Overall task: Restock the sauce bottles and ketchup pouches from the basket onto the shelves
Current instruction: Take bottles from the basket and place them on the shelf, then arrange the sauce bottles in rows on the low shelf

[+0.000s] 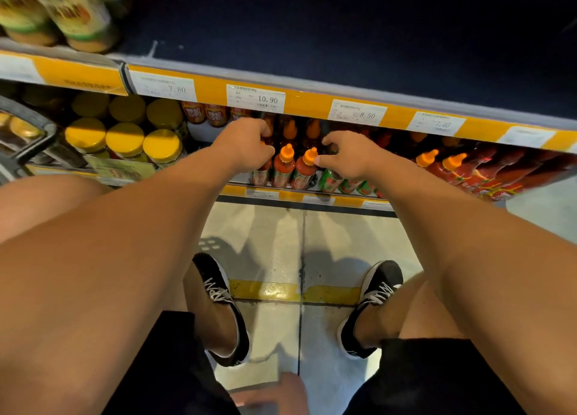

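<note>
Both arms reach from the bottom corners of the frame toward a low shelf in the middle. The left hand has its fingers curled down around the top of a sauce bottle at the left end of a front row; the hand covers that bottle's cap. The right hand is curled too, its fingertips touching the orange cap of another bottle while the rest of the hand lies over green-labelled bottles just beside it; whether it truly grips anything cannot be told. Between the two hands stands a third red bottle with an orange cap.

More red bottles lie in rows at the right of the frame, well apart from the hands. To the left of the hands stand yellow-lidded jars, and behind them small red-labelled jars. A dark basket handle shows at the left edge.

Above, the yellow edge strip of the upper shelf overhangs the bottles and hides those at the back; it carries white price tags. Blurred green-labelled jars stand in the upper left corner.

Below the shelf lies a pale tiled floor with a yellow stripe, and two black shoes with white laces stand either side of it.
</note>
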`<state>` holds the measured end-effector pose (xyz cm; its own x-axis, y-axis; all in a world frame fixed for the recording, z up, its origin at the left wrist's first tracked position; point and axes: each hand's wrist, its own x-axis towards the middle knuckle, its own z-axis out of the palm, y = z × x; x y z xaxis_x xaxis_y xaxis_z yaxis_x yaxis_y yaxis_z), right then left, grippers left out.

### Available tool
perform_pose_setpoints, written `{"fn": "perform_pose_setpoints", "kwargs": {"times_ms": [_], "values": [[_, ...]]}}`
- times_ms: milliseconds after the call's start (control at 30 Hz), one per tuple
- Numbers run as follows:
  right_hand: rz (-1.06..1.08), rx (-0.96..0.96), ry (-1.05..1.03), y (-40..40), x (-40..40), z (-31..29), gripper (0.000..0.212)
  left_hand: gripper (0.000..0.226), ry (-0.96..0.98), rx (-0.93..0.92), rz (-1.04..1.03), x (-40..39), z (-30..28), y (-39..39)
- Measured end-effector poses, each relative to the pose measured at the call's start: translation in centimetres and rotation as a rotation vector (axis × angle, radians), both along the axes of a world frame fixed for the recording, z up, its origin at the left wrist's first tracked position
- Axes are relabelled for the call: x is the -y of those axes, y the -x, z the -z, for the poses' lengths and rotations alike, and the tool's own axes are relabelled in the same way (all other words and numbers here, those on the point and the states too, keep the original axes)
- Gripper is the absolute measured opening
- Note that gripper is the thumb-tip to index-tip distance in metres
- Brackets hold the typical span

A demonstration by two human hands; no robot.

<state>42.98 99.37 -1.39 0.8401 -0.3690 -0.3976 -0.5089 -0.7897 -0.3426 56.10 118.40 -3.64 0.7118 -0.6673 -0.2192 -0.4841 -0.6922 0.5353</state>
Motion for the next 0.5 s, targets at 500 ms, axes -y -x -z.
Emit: {"fn": "perform_pose_setpoints", "kwargs": {"times_ms": [500], "values": [[0.145,0.436,0.076,16.8,-1.8,-16.3,0.053,0.041,0.397,0.041,0.236,1.4,-14.2,12.1]]}}
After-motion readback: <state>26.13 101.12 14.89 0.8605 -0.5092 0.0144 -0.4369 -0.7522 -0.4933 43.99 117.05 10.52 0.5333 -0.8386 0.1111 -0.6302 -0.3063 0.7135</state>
